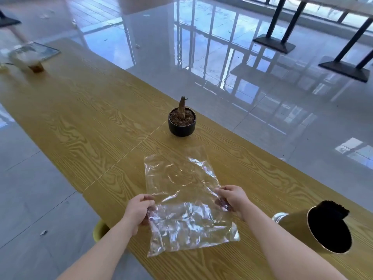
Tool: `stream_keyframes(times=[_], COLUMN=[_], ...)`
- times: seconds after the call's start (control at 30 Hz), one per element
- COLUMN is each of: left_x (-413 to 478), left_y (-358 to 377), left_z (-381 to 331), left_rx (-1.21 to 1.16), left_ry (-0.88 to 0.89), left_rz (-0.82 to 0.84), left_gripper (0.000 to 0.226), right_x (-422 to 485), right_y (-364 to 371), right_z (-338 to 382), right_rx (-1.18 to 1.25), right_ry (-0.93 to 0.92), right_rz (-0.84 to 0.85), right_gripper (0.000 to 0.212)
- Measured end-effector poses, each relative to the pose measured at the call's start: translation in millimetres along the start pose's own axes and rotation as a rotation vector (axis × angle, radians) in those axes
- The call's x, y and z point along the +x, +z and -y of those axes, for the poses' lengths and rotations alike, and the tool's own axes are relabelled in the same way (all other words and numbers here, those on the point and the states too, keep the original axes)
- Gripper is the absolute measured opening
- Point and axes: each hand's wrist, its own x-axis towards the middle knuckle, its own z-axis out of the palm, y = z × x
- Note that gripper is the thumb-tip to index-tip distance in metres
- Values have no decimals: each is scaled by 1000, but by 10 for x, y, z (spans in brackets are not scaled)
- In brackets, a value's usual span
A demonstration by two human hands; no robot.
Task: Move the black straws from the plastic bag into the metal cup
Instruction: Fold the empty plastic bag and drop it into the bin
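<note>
A clear plastic bag (181, 178) lies flat on the wooden table (84, 118), with no straws visible inside it. My left hand (137, 211) pinches the bag's left edge and my right hand (232, 199) pinches its right edge, with the near part of the bag folded over toward me. At the right stands the metal cup (296, 229), and a bundle of black straws (333, 209) sticks out of its dark opening.
A small black pot (181, 128) with a bare stub of a plant stands beyond the bag. A plastic cup with a dark drink (34, 63) and a flat booklet (40, 50) sit at the far left. The table's edges run close on both sides. Black table legs (282, 27) stand on the glossy floor.
</note>
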Motion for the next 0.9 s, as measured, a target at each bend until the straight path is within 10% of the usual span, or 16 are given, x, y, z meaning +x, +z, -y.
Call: stream_keyframes(times=[0.9], left_x=[-94], left_y=[-133], left_z=[8], left_rx=[-449], left_ry=[-129], left_rz=[2], left_gripper=[29], right_x=[-193], right_y=[18], right_z=[-123], right_rx=[455], right_ry=[96], right_rz=[87], right_gripper=[37])
